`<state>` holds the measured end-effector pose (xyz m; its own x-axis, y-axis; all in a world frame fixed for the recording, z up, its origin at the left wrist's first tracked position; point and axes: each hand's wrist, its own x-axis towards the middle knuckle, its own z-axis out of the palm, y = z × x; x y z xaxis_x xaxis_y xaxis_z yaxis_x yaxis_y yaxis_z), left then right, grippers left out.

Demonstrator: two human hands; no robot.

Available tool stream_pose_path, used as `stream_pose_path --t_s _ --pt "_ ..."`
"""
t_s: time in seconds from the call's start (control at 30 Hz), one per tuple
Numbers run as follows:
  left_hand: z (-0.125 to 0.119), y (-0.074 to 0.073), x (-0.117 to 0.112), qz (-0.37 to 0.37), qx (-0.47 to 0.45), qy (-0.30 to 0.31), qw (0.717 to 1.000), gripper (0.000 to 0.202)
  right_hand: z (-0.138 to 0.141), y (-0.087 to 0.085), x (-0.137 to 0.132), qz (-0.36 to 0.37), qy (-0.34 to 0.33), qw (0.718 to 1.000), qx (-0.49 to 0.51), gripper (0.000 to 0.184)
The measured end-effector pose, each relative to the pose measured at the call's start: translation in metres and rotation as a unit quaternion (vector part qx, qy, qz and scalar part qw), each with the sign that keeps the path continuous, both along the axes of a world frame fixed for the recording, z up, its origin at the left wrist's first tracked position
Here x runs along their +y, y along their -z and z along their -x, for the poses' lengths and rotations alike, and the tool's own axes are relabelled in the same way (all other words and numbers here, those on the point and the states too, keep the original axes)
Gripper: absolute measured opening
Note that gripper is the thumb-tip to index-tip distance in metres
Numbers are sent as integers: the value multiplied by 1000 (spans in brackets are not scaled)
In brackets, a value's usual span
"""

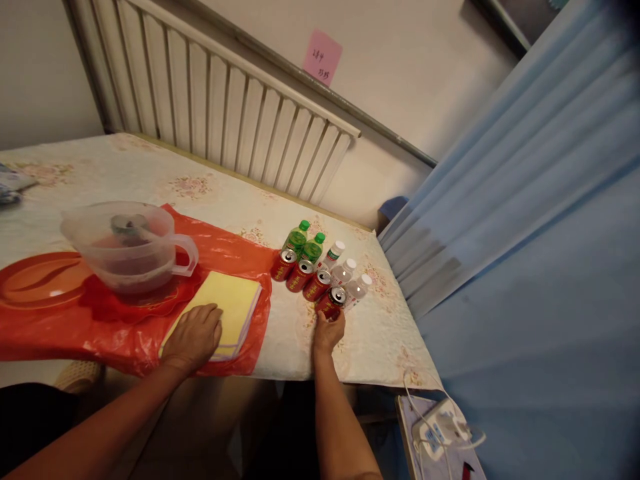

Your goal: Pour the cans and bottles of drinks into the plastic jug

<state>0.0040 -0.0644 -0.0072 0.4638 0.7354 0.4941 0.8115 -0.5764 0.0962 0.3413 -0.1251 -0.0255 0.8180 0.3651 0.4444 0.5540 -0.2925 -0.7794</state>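
My right hand [330, 333] is wrapped around the near side of a red drink can [331, 304], the nearest in a slanting row of several red cans [302, 275]. The can stands upright on the table. Behind the row are two green-capped bottles [313, 248] and three white-capped clear bottles [359, 287]. My left hand [194, 337] lies flat on a folded yellow cloth [233, 303], fingers stretched out, holding nothing. Under the cloth is a red plastic sheet [260, 347].
A clear plastic jug [130, 260] with a dark item inside stands on the red sheet, beside an orange oval lid or tray [40, 283]. A radiator [235, 113] lines the wall. A blue curtain [500, 220] hangs at right, above a white power strip with cables [440, 430].
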Motion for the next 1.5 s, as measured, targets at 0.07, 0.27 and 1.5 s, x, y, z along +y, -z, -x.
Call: stream_pose_path --t_s 0.07,0.27,1.5 --pt "0 1 0 1 2 -4 1000 30 0 0 1 2 18 1000 9 54" --pt "-1 1 1 -6 6 0 1000 29 0 0 3 9 43 999 23 52" --pt "1 2 0 9 -18 1 1000 28 0 -1 5 30 52 998 -3 45"
